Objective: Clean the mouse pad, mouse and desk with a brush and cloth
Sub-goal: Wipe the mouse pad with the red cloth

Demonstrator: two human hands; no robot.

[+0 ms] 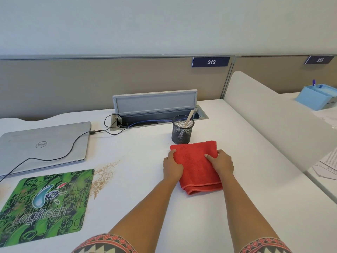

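Folded cloth [197, 168] flat on desk [182, 220]. Left hand [172, 166] pinches its left edge, right hand [221, 164] grips right edge, fingers curled.

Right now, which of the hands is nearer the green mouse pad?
Left. The left hand grips the red cloth at its left edge, on the side toward the mouse pad; the right hand grips its right edge, farther off.

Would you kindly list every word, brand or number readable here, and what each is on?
"212": white on the dark blue number plate on the partition.
"213": on the second number plate, further right.
"Logitech": on the green mouse pad, repeated faintly in its pattern.
"DELL": logo on the closed laptop lid, upside down.
Printed papers at far right: too small to read.
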